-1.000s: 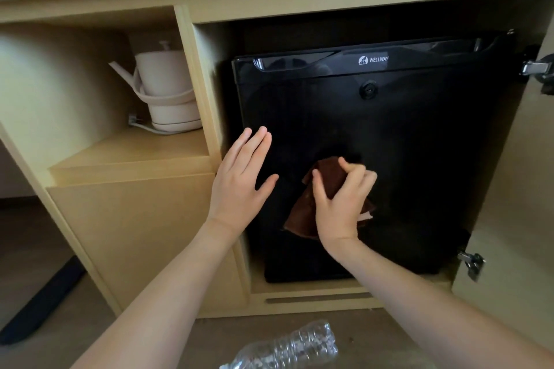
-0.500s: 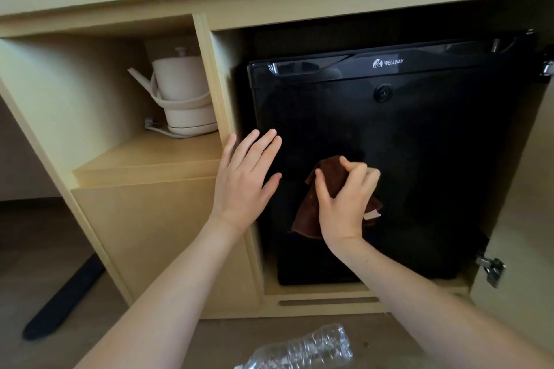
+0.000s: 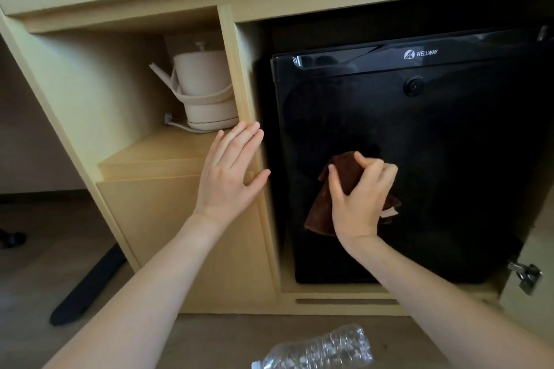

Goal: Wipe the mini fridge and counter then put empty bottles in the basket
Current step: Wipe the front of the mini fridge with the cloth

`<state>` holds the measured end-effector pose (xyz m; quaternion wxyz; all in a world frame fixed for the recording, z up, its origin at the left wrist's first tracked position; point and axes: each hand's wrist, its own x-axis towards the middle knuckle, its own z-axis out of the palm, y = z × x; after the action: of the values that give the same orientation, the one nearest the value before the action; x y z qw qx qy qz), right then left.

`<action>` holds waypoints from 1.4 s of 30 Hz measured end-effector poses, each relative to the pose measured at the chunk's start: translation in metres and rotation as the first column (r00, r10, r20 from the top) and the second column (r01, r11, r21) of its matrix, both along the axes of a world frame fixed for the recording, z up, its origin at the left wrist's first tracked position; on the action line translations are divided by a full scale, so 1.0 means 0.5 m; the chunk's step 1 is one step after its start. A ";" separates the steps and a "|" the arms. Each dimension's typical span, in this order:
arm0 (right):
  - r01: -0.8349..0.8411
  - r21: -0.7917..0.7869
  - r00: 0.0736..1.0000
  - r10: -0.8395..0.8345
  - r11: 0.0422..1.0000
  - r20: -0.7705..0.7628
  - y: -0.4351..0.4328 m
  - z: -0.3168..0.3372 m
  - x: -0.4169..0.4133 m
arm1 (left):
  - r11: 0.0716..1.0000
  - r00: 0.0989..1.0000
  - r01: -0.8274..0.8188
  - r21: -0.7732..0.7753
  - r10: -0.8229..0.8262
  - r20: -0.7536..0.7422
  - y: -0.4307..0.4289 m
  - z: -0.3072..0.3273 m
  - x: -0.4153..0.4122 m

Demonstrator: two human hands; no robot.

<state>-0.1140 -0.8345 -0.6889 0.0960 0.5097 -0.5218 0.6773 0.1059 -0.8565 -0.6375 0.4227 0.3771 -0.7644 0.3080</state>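
A black mini fridge [image 3: 434, 135] stands inside a light wooden cabinet, its door closed. My right hand [image 3: 359, 198] presses a bunched brown cloth [image 3: 323, 210] against the lower left part of the fridge door. My left hand [image 3: 230, 174] is flat with fingers apart, resting on the wooden divider [image 3: 236, 69] just left of the fridge. A clear, crumpled plastic bottle [image 3: 317, 350] lies on its side on the floor at the bottom edge of the view. No basket is in view.
A white electric kettle [image 3: 204, 93] with its cord sits in the open shelf to the left. The cabinet door [image 3: 536, 249] hangs open at the right with a metal hinge [image 3: 526, 275]. A dark bar [image 3: 90, 281] lies on the floor at left.
My left hand has slid from the fridge door's left edge onto the wooden divider. My right hand keeps the cloth on the door, nearly in place. The view has shifted to the left.
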 end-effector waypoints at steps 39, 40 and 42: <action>-0.089 -0.076 0.938 0.058 0.993 -0.342 -0.019 0.077 0.093 | 1.000 0.979 -0.023 -0.019 0.018 -0.202 -0.013 -0.059 -0.010; -0.096 -0.113 0.944 0.054 0.989 -0.326 -0.028 0.102 0.097 | 1.000 0.981 -0.022 -0.020 0.018 -0.195 -0.014 -0.059 -0.009; -0.080 -0.155 0.952 0.030 0.985 -0.304 -0.036 0.118 0.105 | 0.999 0.983 -0.025 -0.020 0.021 -0.181 -0.013 -0.059 -0.008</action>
<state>-0.0617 -0.8526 -0.6300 0.1972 0.6114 -0.4286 0.6353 0.1020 -0.8632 -0.6670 0.4910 0.4074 -0.7151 0.2857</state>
